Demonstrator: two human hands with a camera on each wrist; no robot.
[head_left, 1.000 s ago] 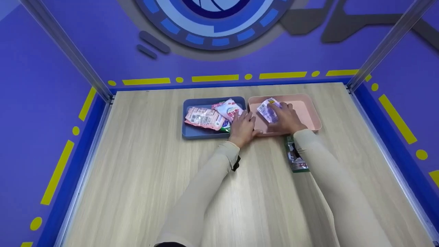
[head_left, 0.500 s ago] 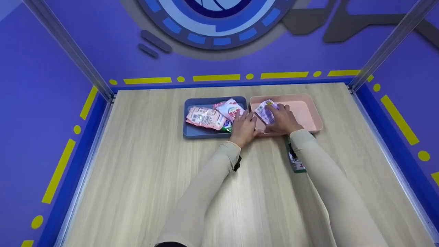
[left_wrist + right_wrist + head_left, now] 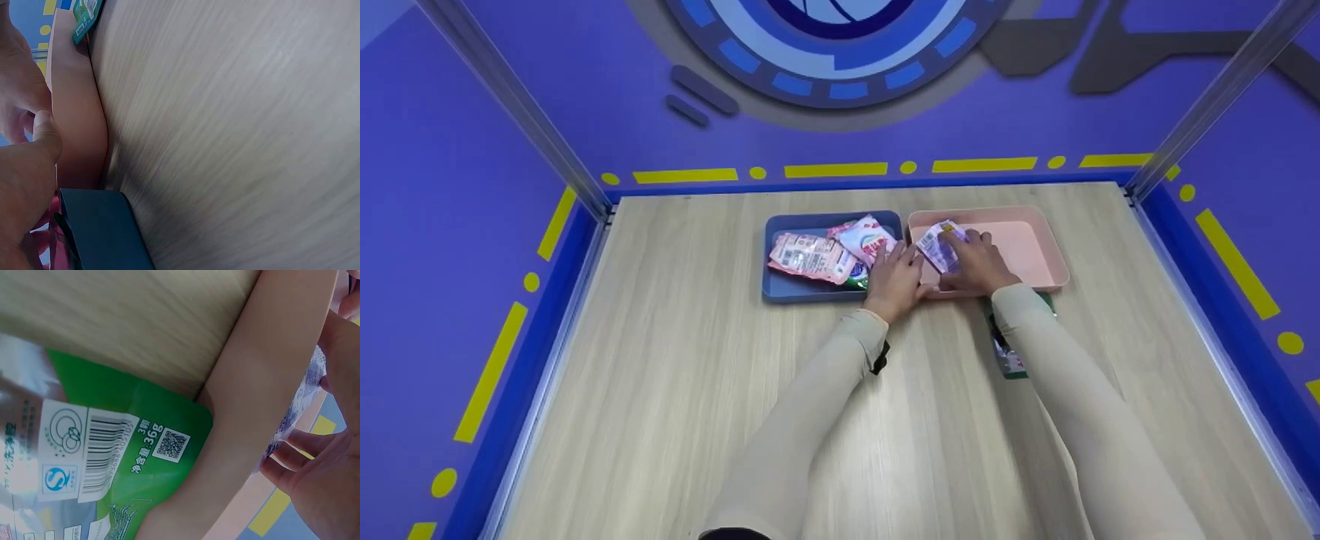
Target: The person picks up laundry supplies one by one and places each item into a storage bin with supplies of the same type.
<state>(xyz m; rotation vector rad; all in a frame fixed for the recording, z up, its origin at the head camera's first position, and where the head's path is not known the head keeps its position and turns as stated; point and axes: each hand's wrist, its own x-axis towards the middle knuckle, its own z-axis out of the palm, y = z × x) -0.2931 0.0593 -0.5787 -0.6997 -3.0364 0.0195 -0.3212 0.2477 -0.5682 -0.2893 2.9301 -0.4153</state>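
Observation:
My right hand grips a purple packet in the left part of the pink tray. In the right wrist view, its thumb and fingers lie against the crinkled packet behind the tray wall. My left hand rests over the right end of the blue tray, fingers spread on a white-and-pink packet. Its thumb reaches over the pink tray's near corner. Also in the blue tray are a pink packet with a barcode and a green packet, partly covered.
A green-and-silver pouch lies on the wooden table against the pink tray's front, partly under my right forearm. Its label shows in the right wrist view. Blue-purple panels enclose the table at back and sides.
My right hand has shifted slightly left with the purple packet, toward the pink tray's left wall. My left hand stays put. The view has drifted a little.

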